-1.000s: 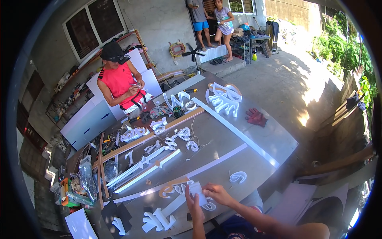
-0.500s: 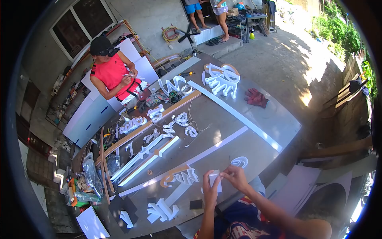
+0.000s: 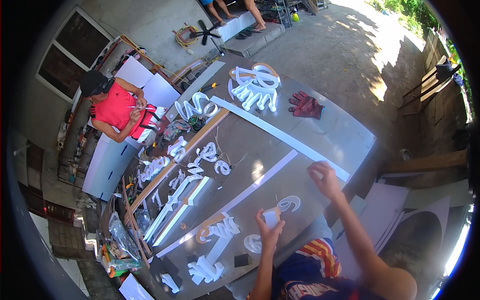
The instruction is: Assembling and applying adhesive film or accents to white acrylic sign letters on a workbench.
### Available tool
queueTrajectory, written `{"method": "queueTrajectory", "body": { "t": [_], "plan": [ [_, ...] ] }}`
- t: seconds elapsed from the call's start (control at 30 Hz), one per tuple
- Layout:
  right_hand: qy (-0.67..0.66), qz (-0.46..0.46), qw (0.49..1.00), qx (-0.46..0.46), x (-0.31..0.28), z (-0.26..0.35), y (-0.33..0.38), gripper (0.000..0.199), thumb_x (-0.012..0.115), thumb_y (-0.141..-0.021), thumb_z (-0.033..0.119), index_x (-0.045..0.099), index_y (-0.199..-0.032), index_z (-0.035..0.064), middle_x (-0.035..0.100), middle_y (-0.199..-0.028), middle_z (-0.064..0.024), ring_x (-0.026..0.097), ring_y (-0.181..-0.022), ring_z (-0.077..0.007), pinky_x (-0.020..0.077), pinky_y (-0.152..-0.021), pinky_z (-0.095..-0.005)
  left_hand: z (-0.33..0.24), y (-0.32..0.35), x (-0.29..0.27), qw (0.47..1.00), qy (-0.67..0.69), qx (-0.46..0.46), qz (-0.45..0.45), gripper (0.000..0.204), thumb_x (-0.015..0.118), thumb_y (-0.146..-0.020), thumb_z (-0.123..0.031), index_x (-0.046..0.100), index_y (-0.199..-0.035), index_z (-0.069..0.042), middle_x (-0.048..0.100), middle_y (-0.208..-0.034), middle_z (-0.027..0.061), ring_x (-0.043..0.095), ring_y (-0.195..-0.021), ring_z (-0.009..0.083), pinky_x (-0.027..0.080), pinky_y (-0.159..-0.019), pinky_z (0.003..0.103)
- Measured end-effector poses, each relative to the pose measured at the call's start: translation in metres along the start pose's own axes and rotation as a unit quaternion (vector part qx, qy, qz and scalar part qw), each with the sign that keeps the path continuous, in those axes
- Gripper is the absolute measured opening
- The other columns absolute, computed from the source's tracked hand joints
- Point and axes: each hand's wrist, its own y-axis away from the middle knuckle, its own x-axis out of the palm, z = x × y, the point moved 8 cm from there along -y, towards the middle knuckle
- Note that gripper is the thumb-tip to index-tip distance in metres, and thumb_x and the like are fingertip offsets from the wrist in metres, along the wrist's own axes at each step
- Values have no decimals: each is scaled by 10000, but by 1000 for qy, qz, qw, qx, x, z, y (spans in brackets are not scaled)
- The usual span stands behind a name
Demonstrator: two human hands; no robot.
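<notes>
White block (image 3: pixel 271 218) is pinched btwn thumb & fingers of L hand (image 3: pixel 270 234); R hand (image 3: pixel 324 179) is well apart, fwd & right of it, fingers bunched, can't tell if they grip anything tiny. Risk: one-hand hold w/ no support below, so a slack thumb could drop it, poss. knocking white curl (image 3: pixel 289 202) just beyond L fingertips.

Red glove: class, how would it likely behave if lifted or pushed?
The glove would probably droop when lifted, its fingers looking like soft fabric. Pushed, it would likely slide or bunch rather than roll, since it lies flat on the table.
</notes>
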Motion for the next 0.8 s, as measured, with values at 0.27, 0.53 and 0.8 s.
{"method": "queueTrajectory", "body": {
  "t": [0.27, 0.53, 0.8],
  "plan": [
    [317, -149, 919, 181, -98, -248, -45, 603, 557, -903, 326, 356, -1353, -21, 257, -1431, -289, 228, -1333, -460, 224, -1092, -502, 45, -50, 17, 998, -50, -22, -21, 516, 608, -787, -108, 360, -1239, -83, 528, -1037, 84, 559, -837, 127, 454, -538, 236],
    [340, -196, 910, 137, -106, -225, -59, 503, 522, -931, 356, 429, -1305, 32, 237, -1458, -231, 192, -1355, -409, 194, -1094, -508, 1, -35, 34, 992, 125, -25, 22, 575, 544, -795, -44, 329, -1309, -188, 526, -936, 93, 514, -681, 135, 419, -528, 261],
    [-35, -226, 969, 98, -63, -116, -24, 176, 526, -952, 161, 568, -997, -4, 576, -915, -126, 559, -713, -174, 460, -619, -310, -42, 2, -14, 969, 241, 41, 26, 427, 521, -913, -131, 346, -1294, -211, 544, -982, 74, 559, -698, 182, 456, -584, 340]
  ]
}}
